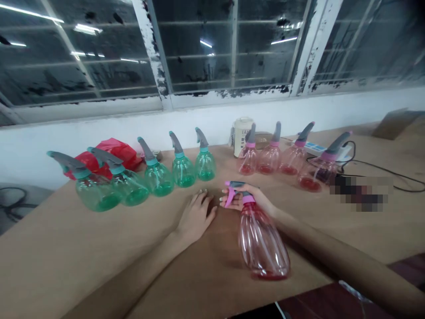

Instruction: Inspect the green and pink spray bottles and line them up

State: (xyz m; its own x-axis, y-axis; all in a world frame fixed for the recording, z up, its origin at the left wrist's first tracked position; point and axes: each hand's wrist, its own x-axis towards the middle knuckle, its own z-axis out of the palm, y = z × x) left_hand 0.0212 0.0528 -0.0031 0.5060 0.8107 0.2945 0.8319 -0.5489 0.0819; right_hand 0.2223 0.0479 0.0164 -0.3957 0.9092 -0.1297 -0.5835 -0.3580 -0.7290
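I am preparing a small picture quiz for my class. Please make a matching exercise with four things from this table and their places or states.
Things:
1. pink spray bottle
2. left hand
3. green spray bottles
4. red bag

Places or states:
A. behind the green row, by the wall
B. gripped at the neck by the right hand
C. flat on the table
D. standing in a row at the left

Pairs: 1-B, 2-C, 3-D, 4-A

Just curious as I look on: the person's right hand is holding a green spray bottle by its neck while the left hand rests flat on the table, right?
Not quite. The head view shows the right hand holding a pink spray bottle, not green. The left hand does rest flat on the table.
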